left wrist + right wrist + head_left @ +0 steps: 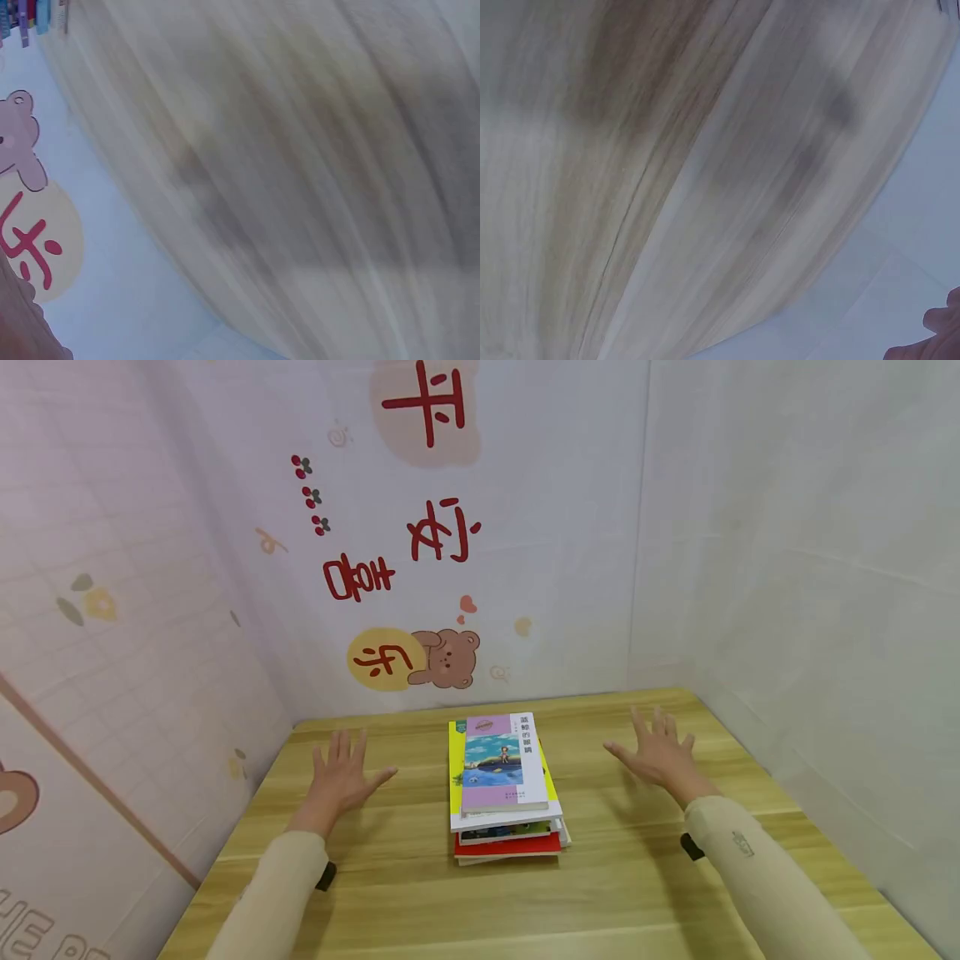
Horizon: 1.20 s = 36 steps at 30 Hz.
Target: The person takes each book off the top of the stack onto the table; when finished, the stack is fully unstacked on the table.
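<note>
A stack of several books (501, 845) lies on the wooden table, roughly midway between the two hands. Its top book (495, 760) has a lilac and white cover with a picture of a figure by blue water; a larger yellow-edged book (457, 777) is under it. To the left of the stack, my left hand (342, 781) is spread with nothing in it. My right hand (662, 756) is likewise spread and holds nothing, on the stack's right side. Both hands are apart from the books. Each wrist view catches only part of a hand at a lower corner.
The wood-grain table (600, 893) runs back to a pale cloth wall (555, 568) printed with red characters and a bear. More cloth walls stand at the left (112, 635) and right (810, 593). Dark wrist devices (326, 877) sit at the cuffs.
</note>
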Motion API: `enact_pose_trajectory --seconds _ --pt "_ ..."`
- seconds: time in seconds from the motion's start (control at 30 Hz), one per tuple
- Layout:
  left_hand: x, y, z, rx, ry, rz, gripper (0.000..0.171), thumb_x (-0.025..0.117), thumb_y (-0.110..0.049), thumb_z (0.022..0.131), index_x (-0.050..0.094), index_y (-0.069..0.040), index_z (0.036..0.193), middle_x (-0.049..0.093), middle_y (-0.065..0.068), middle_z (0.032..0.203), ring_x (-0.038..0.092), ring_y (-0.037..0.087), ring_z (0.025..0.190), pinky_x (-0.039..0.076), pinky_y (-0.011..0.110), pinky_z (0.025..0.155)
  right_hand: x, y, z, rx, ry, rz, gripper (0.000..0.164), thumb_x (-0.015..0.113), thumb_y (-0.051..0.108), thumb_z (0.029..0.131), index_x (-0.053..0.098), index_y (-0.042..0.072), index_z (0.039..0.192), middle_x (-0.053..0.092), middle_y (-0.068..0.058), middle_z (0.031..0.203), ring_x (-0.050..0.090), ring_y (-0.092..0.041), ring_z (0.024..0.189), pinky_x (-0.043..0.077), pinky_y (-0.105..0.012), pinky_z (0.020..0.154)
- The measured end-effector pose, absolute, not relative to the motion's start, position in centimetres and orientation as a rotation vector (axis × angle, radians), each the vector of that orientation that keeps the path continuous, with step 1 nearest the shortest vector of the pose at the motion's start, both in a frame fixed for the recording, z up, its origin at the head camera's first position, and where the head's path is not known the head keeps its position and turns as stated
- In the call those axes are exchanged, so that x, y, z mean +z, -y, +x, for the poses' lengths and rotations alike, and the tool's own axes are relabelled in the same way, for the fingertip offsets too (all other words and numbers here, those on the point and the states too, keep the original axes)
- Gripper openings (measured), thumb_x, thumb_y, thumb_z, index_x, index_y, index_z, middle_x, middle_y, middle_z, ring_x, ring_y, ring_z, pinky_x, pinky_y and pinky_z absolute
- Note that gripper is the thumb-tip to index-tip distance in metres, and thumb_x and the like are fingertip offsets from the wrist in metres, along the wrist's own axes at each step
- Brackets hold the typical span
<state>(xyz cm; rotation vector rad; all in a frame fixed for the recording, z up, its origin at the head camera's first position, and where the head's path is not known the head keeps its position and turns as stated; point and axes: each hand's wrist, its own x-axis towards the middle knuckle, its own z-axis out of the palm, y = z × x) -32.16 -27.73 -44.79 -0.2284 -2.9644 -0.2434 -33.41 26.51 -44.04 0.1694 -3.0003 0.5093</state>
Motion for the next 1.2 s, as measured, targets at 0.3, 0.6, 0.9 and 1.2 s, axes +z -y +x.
enact_pose_trajectory --seconds 0.3,0.6,0.9,1.2 --pt "-43.7 26.2 -32.7 -0.336 2.947 -0.245 0.102 0.045 -0.072 0.092 0.018 0.001 0.156 0.008 0.033 0.158 -0.001 0.048 0.147 -0.005 0.074 0.108 -43.4 -25.2 -33.6 0.719 3.007 0.162 0.1 0.038 0.072 0.094 0.004 0.004 0.159 -0.009 -0.039 0.155 -0.004 -0.059 0.141 -0.003 -0.081 0.1" --pt "-42.8 24.5 -32.1 -0.47 2.947 -0.206 0.102 0.042 -0.073 0.092 0.015 0.002 0.157 0.005 0.033 0.159 0.001 0.048 0.147 -0.002 0.072 0.11 -42.9 -23.3 -33.0 0.872 2.96 0.209 0.093 0.039 0.065 0.098 0.006 0.002 0.159 0.0 -0.041 0.155 0.003 -0.059 0.141 0.003 -0.08 0.102" --pt "-41.9 22.6 -31.7 -0.796 2.953 -0.146 0.104 0.04 -0.074 0.093 0.008 0.0 0.158 0.009 0.028 0.161 0.005 0.046 0.147 0.004 0.067 0.113 -43.1 -21.3 -32.4 1.176 2.855 0.344 0.084 0.043 0.052 0.103 0.007 -0.002 0.157 0.012 -0.032 0.159 0.01 -0.052 0.144 0.014 -0.068 0.111" --pt "-42.1 20.1 -31.1 -1.132 2.902 -0.099 0.104 0.046 -0.072 0.092 0.008 -0.001 0.158 0.009 0.024 0.162 0.008 0.043 0.148 0.011 0.06 0.116 -43.0 -19.8 -31.4 1.295 2.834 0.312 0.072 0.043 0.045 0.105 0.016 0.005 0.159 0.015 -0.025 0.161 0.017 -0.05 0.144 0.019 -0.066 0.112"
